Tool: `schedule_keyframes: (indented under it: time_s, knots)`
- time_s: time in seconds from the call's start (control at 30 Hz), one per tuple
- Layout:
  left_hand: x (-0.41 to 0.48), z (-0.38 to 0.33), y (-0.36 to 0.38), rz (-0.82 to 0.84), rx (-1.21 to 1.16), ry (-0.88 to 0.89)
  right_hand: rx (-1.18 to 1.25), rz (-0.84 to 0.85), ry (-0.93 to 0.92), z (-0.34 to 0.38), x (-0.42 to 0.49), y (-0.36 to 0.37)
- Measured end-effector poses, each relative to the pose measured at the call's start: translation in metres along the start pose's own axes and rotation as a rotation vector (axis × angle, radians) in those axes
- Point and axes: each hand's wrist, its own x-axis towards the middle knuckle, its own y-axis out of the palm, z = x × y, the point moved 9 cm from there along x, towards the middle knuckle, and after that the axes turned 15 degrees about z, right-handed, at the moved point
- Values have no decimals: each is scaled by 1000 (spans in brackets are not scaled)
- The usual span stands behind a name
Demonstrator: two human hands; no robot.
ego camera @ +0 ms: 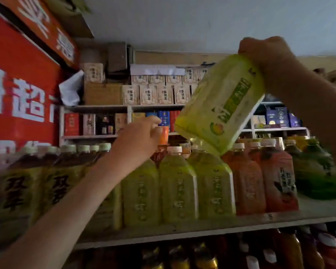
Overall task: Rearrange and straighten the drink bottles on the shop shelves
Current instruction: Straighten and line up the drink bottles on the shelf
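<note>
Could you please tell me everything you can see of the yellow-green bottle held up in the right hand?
The yellow-green bottle looks like clear plastic, flat-sided, wrapped in a pale label with a darker green band and a fruit picture near its base. It hangs tilted, base down and to the left, above the standing bottles. The right hand grips its top end, hiding the cap. Whether its base touches the caps below cannot be told.
</note>
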Motion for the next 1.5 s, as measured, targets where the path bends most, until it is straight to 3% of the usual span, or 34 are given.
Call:
schedule_keyframes:
  time_s: [0.17, 0.37, 0.63, 1.1, 1.23, 1.5]
  knots:
    - [6, 69, 18, 207, 230, -204, 49, -179, -22, 2, 30, 49]
    - [6, 91, 56, 423, 174, -266, -147, -189, -41, -12, 45, 124]
    - [17, 98, 61, 319, 65, -210, -186, -49, -65, -63, 70, 211]
    - [20, 108, 62, 264, 85, -170, -631, 753, -33, -128, 58, 337]
    - [20, 107, 62, 255, 109, -164, -680, 1015, 117, -150, 41, 349]
    - [20, 114, 64, 276, 81, -172, -879, 1198, 262, -185, 11, 354]
